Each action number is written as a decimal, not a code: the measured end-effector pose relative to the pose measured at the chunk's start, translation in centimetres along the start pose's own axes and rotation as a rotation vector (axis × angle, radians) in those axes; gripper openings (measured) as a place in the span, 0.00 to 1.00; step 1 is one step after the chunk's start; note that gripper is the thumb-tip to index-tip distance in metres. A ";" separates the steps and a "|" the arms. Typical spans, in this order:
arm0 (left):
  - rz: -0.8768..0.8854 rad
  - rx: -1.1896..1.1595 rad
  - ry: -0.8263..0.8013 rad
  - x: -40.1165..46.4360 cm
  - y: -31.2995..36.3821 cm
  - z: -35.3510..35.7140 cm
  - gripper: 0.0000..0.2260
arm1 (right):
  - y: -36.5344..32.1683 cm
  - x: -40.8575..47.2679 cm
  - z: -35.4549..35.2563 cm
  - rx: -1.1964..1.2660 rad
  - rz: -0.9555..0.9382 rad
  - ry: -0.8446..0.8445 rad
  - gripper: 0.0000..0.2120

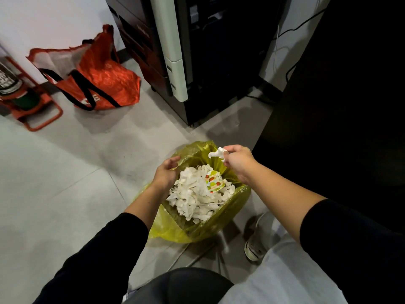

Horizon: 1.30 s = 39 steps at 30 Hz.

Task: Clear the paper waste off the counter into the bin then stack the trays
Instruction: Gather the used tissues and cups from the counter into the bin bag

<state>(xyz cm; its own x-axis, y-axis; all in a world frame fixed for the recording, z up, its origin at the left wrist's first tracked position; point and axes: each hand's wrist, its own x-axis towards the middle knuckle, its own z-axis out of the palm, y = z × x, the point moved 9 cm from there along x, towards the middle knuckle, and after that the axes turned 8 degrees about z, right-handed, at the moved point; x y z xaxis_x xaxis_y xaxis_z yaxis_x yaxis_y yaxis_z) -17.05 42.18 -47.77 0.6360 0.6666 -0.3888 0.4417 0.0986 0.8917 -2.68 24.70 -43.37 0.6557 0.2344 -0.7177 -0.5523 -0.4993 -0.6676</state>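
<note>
Paper waste is piling up inside the bin w/ its thin yellow-green liner, crinkly shreds plus a printed wrapper on top. Right hand is pinching one last crumpled white scrap over the far rim, grip pressed tight on it; left hand is hovering at the liner's edge, fingers loosely curled, holding nothing. Binning looks nearly done, I'd say; trays & tabletop aren't in sight, so stacking is prob. still left.
</note>
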 end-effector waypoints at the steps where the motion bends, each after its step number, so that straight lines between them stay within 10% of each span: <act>1: -0.002 0.006 -0.001 -0.2 0.2 -0.1 0.19 | -0.3 -0.2 0.3 -0.057 -0.027 -0.024 0.14; 14: 0.234 0.124 0.032 -3.6 9.0 0.0 0.14 | -7.1 -7.9 -2.7 -0.541 -0.506 0.018 0.18; 27: 1.267 0.316 -0.063 -21.5 33.6 10.3 0.14 | -15.6 -28.0 -17.6 -0.898 -1.213 0.472 0.21; 39: 1.641 0.434 -0.504 -34.6 44.7 32.5 0.14 | -10.3 -36.8 -45.7 -0.681 -0.924 1.012 0.19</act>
<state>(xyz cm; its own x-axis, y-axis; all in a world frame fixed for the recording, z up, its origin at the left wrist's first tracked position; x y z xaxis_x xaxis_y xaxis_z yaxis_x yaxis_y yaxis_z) 1.24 -0.53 -1.96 0.6326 -0.4106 0.6567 -0.7239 -0.6149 0.3129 2.34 -16.93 -1.04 0.8481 0.1598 0.5052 0.3821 -0.8450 -0.3741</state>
